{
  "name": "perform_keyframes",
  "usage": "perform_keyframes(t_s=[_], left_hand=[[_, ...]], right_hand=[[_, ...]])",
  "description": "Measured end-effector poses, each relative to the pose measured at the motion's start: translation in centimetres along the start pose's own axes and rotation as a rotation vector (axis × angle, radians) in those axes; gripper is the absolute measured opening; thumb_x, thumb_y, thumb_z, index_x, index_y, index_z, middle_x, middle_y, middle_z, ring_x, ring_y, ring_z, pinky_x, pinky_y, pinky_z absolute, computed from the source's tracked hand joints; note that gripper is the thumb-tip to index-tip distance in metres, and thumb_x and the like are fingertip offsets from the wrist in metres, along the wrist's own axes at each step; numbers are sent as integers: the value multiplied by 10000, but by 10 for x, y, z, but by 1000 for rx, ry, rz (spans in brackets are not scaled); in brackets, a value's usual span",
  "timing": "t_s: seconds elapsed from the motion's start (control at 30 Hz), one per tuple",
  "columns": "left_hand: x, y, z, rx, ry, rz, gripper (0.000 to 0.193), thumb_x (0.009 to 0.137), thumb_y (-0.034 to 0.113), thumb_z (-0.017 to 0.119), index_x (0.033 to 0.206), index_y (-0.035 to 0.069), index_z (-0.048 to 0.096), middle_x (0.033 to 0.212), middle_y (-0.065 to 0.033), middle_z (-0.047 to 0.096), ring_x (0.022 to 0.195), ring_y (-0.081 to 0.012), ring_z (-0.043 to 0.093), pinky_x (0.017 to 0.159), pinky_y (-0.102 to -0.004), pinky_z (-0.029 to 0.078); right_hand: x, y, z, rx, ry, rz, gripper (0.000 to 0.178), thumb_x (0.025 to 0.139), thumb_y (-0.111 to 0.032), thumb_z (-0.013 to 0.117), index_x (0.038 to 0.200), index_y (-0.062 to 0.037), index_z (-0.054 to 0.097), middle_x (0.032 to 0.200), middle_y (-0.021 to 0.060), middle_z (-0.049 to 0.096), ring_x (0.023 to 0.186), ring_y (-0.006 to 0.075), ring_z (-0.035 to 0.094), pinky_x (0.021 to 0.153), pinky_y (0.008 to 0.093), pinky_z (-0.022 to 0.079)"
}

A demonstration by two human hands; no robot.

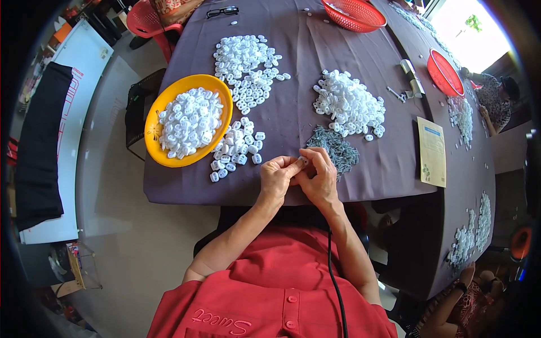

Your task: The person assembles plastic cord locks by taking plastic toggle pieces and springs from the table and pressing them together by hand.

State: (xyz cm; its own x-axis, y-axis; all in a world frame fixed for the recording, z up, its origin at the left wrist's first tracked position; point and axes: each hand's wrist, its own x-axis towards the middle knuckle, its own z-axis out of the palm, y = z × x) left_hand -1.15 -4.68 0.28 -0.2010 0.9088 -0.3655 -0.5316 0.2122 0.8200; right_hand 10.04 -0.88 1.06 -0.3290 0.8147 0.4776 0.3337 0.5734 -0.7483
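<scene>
Above the near edge of the table, my left hand [275,178] and my right hand [320,179] meet, fingertips pinched around one small white plastic piece [304,161]. Fingers cover most of that piece. Just beyond my right hand lies a pile of tiny grey slender pieces [337,151], too fine to name. Behind it is a heap of small white oval pieces [349,104] with dark openings. Left of my hands, a scatter of chunkier white pieces [236,145] lies beside a yellow bowl [153,129] filled with white pieces. Another white pile [242,62] sits farther back.
Red baskets [360,23] [437,79] stand at the back and right. A yellowish packet [431,152] lies on the dark tablecloth [282,127]. Glasses [222,11] rest at the far edge. More white piles [463,245] and other people [468,307] are on the right.
</scene>
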Motion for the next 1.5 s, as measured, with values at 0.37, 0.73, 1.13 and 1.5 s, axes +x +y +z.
perform_keyframes(t_s=[0.37, 0.73, 1.13, 1.5], left_hand=[[6, 13, -14, 121, -119, -116, 222, 918, 213, 552, 916, 3, 626, 845, -70, 643, 741, -133, 633, 645, -287, 560], [8, 6, -19, 193, -102, -2, 192, 897, 168, 586, 893, -19, 632, 799, -60, 638, 692, -113, 626, 629, -258, 559], [7, 3, -24, 185, -153, 59, 183, 898, 145, 581, 880, -33, 618, 767, -51, 618, 667, -84, 601, 598, -221, 551], [8, 12, -27, 138, -184, -63, 177, 903, 139, 564, 889, -31, 611, 807, -88, 636, 719, -140, 641, 649, -278, 573]], right_hand=[[-4, 5, 1, 39, -79, 48, 282, 713, -37, 687, 988, -22, 625, 935, 99, 597, 733, 233, 624, 619, 306, 509], [-6, 3, 1, 48, -103, 96, 266, 713, -55, 704, 969, -19, 639, 935, 102, 611, 725, 233, 632, 606, 304, 513], [-8, 6, 4, 39, -71, 35, 237, 696, -17, 675, 932, -13, 649, 899, 120, 626, 777, 266, 636, 674, 329, 517], [-5, 3, 0, 52, -142, 59, 257, 707, -54, 686, 958, -20, 648, 915, 103, 628, 787, 255, 632, 668, 324, 514]])
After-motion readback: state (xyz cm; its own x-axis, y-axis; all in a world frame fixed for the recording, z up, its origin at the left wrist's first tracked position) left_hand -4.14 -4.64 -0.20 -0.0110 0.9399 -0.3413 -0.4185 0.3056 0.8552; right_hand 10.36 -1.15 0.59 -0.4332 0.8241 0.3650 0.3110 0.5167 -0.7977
